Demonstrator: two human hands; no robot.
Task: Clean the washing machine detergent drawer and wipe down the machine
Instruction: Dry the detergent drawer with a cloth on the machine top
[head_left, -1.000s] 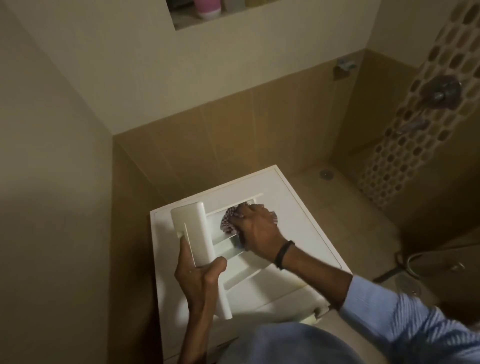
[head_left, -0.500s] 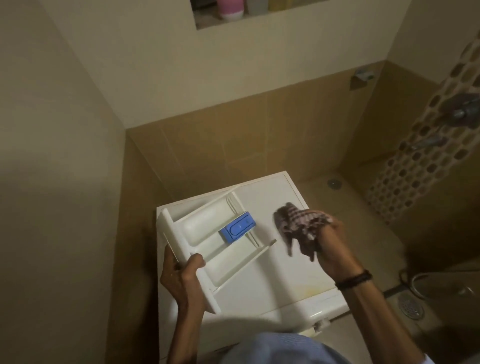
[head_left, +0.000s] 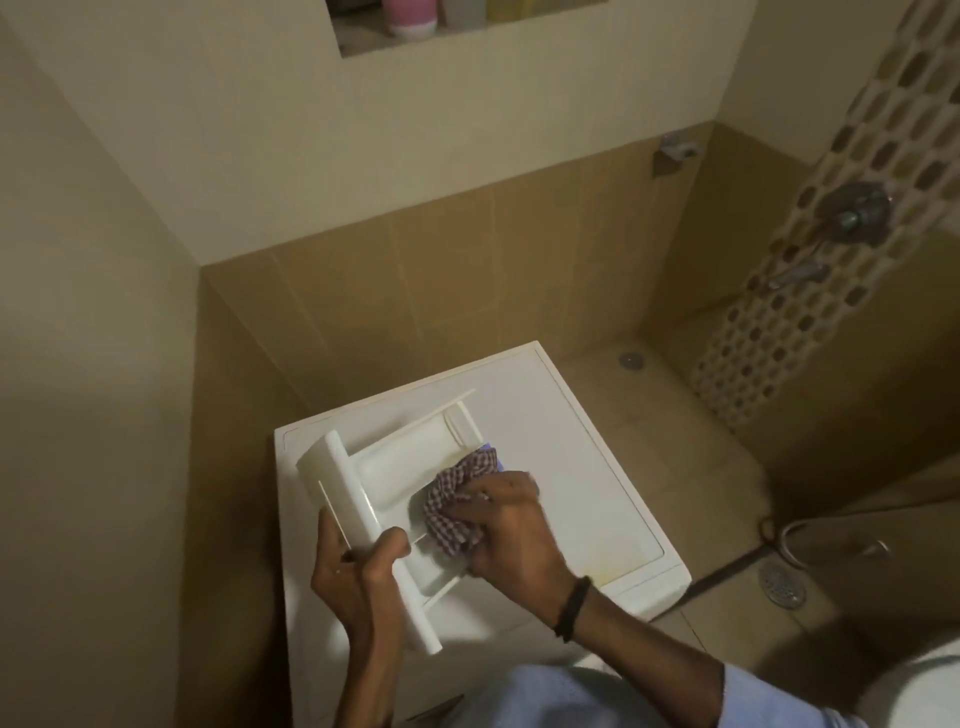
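Observation:
The white detergent drawer (head_left: 387, 465) is held above the top of the white washing machine (head_left: 582, 467). My left hand (head_left: 358, 577) grips the drawer by its front panel, thumb over the edge. My right hand (head_left: 511, 525) holds a bunched checked cloth (head_left: 457, 499) and presses it into the drawer's middle compartment. A sliver of the blue insert (head_left: 491, 449) peeks out above the cloth; the rest of it is hidden.
Tiled walls close in behind and to the left of the machine. A wall niche (head_left: 441, 26) holds bottles overhead. To the right are the shower floor with a drain (head_left: 782, 584), a mosaic strip and a tap (head_left: 852, 210).
My right hand, which had lifted the cloth off to the right of the drawer, has come back and presses it into the drawer, covering the blue insert. The left hand keeps its grip.

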